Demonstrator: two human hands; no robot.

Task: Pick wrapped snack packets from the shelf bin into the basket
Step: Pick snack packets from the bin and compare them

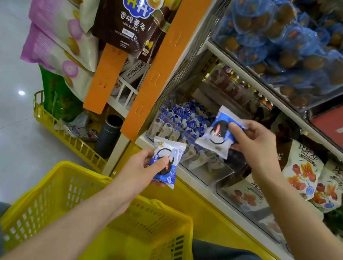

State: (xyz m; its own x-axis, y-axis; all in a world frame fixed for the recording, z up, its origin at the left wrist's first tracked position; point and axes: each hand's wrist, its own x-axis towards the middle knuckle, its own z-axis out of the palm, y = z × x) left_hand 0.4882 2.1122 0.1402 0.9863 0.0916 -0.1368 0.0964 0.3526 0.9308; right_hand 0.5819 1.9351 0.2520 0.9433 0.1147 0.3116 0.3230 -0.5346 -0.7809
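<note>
Left hand (139, 169): grips a blue-and-white packet (168, 161) near the yellow basket (58, 192).
Right hand (255, 145): pinches a second packet (217, 132) over the shelf bin (200, 172); print unreadable.
Hanging bag (125, 19): "POTATO STICKS", "GRILLED WAGYU FLAVOR".

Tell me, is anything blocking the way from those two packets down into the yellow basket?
Nothing visible does. The left hand holds one packet just past the far rim of the basket, whose top is open; the right hand holds a second packet over the shelf bin.
</note>
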